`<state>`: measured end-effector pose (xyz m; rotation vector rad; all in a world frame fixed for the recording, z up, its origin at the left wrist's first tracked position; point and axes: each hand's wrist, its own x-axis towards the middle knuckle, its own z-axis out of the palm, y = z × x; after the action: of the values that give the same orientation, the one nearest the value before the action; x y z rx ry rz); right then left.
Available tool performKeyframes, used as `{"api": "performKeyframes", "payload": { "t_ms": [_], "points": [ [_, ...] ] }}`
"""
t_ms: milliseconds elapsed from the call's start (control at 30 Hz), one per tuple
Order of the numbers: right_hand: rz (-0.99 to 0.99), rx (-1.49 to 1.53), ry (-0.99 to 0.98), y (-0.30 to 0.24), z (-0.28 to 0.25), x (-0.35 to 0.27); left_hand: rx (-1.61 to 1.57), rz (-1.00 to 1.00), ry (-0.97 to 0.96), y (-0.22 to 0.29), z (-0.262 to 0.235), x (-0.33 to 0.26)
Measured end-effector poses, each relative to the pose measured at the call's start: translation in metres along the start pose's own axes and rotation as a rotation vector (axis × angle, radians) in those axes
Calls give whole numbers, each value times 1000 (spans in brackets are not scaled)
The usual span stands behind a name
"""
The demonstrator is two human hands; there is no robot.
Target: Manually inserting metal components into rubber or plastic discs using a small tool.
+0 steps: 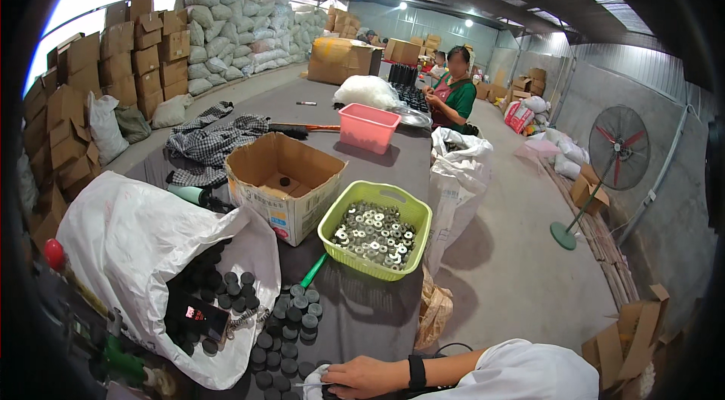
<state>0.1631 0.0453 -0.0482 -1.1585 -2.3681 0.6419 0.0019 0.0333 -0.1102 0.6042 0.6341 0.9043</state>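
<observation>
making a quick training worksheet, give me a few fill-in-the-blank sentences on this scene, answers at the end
The basket of small metal parts is light ____.
The plastic tub beyond it is ____.
The right hand has a black band around its ____.
The standing fan has ____ blades.

Missing words: green; pink; wrist; red.

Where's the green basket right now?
In the head view, the green basket sits near the middle, on the table, just right of the open cardboard box, nearer than the pink bin.

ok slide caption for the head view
Right hand beside black round pieces, with a green basket of small metal parts and an open white sack nearby.
</observation>
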Motion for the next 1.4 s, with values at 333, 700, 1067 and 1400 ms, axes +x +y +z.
{"api": "performKeyframes", "payload": {
  "t_ms": [333,700,1067,1400],
  "points": [
    [-11,38,29,2,5,-1,146,77,-12,3,2,-4],
    [-68,38,104,1,7,1,454,375,-155,15,4,-2],
    [-44,64,6,23,20,-6,-8,-58,62,-1,0,1],
    [-64,63,40,19,22,-5,-48,-61,31,1,1,-3]
  ]
}}
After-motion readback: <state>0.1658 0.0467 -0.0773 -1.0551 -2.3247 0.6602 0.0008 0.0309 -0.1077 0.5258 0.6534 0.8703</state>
